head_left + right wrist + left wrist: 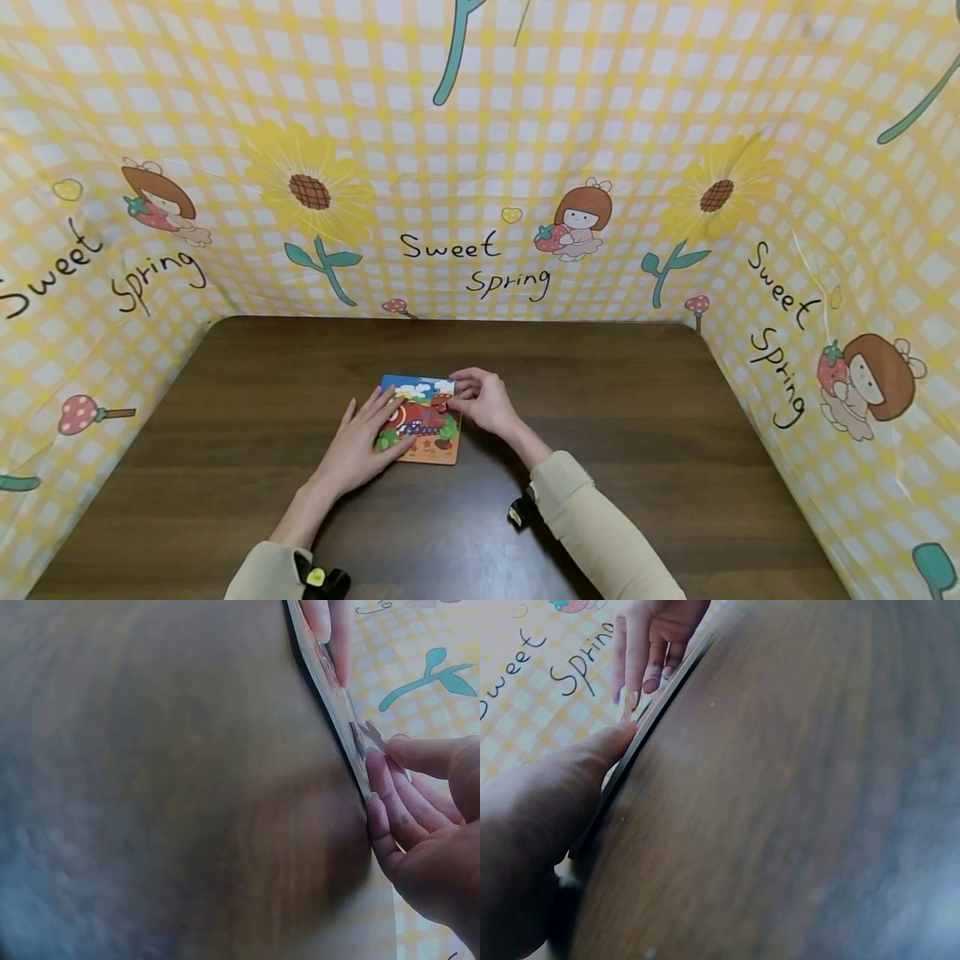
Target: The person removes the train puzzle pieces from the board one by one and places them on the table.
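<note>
A small square picture puzzle (426,452), showing a red vehicle, blue sky and green bushes, lies flat on the table. My left hand (362,443) rests on its left side with the fingers spread, covering part of the picture. At the upper right of the puzzle, my right hand (487,406) pinches a thin puzzle piece (373,737) between thumb and fingers. In the right wrist view this piece is tilted up from the puzzle's surface, with its lower end at or close to it. The left wrist view shows the puzzle edge-on, with the left thumb (615,742) against it.
The dark brown wooden table (615,375) spreads around the puzzle. A yellow checked cloth (480,167) with flowers and lettering hangs along the back and both sides. Black cameras are strapped at both wrists, by the beige sleeves (600,525).
</note>
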The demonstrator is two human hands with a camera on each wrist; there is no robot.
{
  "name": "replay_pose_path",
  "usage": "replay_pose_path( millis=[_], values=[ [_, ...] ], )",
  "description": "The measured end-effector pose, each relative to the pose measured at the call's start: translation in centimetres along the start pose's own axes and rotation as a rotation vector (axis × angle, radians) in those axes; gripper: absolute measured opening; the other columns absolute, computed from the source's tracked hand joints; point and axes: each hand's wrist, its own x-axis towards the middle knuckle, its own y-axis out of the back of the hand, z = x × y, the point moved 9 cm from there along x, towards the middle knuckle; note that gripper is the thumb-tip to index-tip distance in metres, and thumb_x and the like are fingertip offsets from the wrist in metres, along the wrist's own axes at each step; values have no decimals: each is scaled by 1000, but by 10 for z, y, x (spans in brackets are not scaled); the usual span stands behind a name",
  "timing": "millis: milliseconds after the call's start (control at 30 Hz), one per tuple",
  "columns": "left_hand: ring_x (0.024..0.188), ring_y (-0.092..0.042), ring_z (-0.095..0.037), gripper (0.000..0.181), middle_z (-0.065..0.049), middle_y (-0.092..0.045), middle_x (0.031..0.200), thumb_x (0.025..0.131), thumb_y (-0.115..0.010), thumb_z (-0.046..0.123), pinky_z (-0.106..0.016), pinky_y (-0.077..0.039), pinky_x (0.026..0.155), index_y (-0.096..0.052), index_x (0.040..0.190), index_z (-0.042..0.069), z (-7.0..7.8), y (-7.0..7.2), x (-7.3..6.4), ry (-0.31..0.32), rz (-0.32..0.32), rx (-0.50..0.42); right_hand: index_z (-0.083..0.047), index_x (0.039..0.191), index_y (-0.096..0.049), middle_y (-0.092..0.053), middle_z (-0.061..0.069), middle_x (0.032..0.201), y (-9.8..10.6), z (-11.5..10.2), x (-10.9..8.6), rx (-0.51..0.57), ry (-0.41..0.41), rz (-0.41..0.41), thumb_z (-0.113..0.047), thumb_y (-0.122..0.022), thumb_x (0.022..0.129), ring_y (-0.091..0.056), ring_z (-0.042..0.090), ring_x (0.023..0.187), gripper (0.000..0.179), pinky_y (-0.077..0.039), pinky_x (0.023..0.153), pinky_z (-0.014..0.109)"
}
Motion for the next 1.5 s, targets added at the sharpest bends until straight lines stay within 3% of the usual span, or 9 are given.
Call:
replay_pose_path(
  millis=[233,500,900,1300,1500],
  values=[
    [169,-28,-42,79,-16,-40,178,101,-77,52,-75,-10,135,-53,165,12,-1,-1,0,-3,5,0,3,130,-73,-82,24,109,11,2,-2,3,-3,22,-1,-83,94,-77,21,94,38,-63,85,28],
    [170,-27,-41,80,-15,-38,179,101,-77,53,-74,-10,135,-51,166,13,0,1,0,0,4,6,7,130,-70,-81,29,109,40,10,-10,57,-17,45,5,-82,93,-74,14,89,38,-56,79,18],
    [170,-27,-41,80,-15,-38,179,101,-78,51,-74,-9,136,-51,166,13,0,2,0,4,6,1,11,130,-68,-79,33,108,80,24,-22,38,-31,68,5,-81,94,-76,22,92,38,-55,78,16],
    [170,-27,-40,80,-15,-38,179,100,-78,52,-73,-8,136,-52,166,14,-1,0,-1,1,10,-3,12,130,-68,-80,33,109,94,29,-28,-7,-43,68,7,-80,94,-78,24,94,38,-55,77,15],
    [169,-29,-41,78,-15,-40,178,100,-78,51,-74,-10,135,-53,165,14,1,0,-1,-10,22,-9,7,126,-73,-80,26,114,98,30,-30,-140,-16,105,3,-83,93,-75,34,105,35,-58,84,26]
  ],
)
